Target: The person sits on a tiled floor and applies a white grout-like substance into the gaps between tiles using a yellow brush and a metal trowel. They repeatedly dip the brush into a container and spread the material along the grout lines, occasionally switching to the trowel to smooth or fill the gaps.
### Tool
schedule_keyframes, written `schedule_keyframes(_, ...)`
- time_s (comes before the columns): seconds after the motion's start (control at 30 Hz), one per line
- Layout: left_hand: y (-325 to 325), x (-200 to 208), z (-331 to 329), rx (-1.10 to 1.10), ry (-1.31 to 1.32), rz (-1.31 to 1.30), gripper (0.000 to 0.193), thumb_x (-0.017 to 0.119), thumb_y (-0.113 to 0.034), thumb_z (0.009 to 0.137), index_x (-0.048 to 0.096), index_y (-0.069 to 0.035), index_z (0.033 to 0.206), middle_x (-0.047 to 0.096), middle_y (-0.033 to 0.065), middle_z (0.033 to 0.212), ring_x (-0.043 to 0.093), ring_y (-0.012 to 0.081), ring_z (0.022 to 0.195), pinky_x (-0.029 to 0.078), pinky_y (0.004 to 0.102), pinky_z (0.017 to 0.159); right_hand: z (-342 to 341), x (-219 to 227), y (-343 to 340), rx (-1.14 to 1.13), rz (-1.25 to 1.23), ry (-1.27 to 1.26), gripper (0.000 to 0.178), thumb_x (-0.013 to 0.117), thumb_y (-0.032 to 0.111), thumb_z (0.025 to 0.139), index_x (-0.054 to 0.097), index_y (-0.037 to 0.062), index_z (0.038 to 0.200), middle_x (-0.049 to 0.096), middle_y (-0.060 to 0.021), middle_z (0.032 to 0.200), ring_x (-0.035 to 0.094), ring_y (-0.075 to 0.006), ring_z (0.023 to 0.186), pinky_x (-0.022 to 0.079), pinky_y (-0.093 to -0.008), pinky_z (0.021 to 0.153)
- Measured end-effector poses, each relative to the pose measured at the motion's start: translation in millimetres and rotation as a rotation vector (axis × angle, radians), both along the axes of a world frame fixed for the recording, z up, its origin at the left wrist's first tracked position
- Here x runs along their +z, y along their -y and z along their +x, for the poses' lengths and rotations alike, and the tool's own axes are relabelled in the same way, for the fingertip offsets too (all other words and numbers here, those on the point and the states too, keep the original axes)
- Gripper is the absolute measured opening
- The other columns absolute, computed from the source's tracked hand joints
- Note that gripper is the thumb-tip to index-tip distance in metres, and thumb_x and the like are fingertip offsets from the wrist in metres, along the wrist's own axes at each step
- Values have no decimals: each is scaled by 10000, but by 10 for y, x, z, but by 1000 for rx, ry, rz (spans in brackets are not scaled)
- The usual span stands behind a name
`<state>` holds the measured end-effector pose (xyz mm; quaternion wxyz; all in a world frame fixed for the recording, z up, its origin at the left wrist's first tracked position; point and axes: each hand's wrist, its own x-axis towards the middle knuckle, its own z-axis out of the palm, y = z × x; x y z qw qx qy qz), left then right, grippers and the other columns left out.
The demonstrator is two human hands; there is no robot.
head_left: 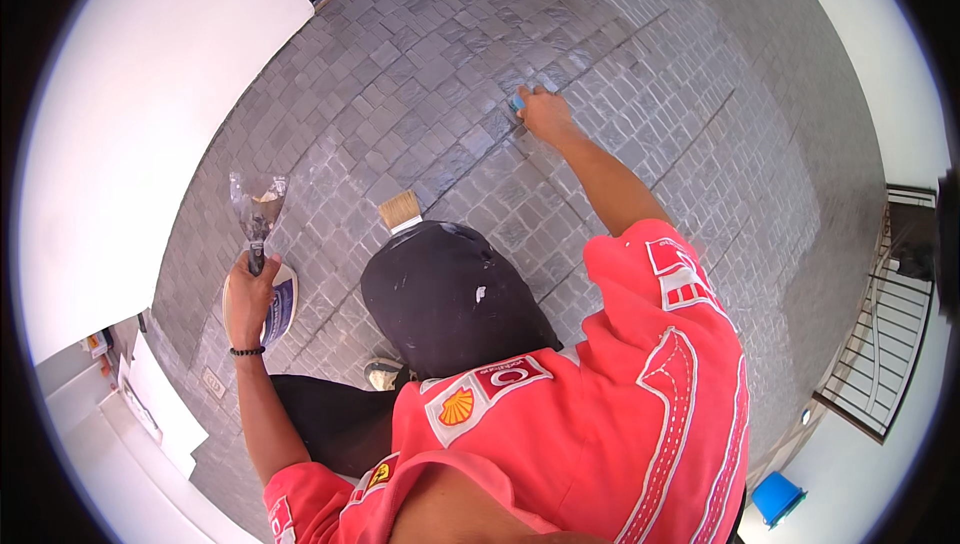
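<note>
grey block-paved floor (720, 164) | white wall (150, 94), left | dark barred railing (876, 349), far right

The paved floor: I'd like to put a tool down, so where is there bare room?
Bare paving lies widest between the right forearm and the railing; another patch runs between the brush and the right hand. It is crowded at the left hand, where the scraper and tub bunch together, and tight where the brush meets the knee.

red patched shirt (570, 449), dark white-flecked trousers (435, 289), black beaded bracelet (247, 351)
</note>
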<state>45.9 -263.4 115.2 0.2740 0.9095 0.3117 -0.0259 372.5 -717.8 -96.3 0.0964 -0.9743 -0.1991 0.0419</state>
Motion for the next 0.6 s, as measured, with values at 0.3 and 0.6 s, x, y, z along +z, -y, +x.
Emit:
schedule_keyframes(0.3,-143,-179,-141,70,74,-119,325,729,-300,949,597,-27,832,526,14,566,492,101,468,378,298,472,1230,-10,1048,-344,60,27,567,703,320,933,570,111,1443,705,-232,1215,676,-409,1136,534,-496,974)
schedule_keyframes(0.6,-378,113,-511,199,100,-128,332,717,-332,993,554,-88,837,503,-36,586,469,44,494,354,231,460,2070,-118,1377,-374,105,-30,659,797,277,845,575,115,1443,699,-227,1239,669,-396,1157,531,-471,978)
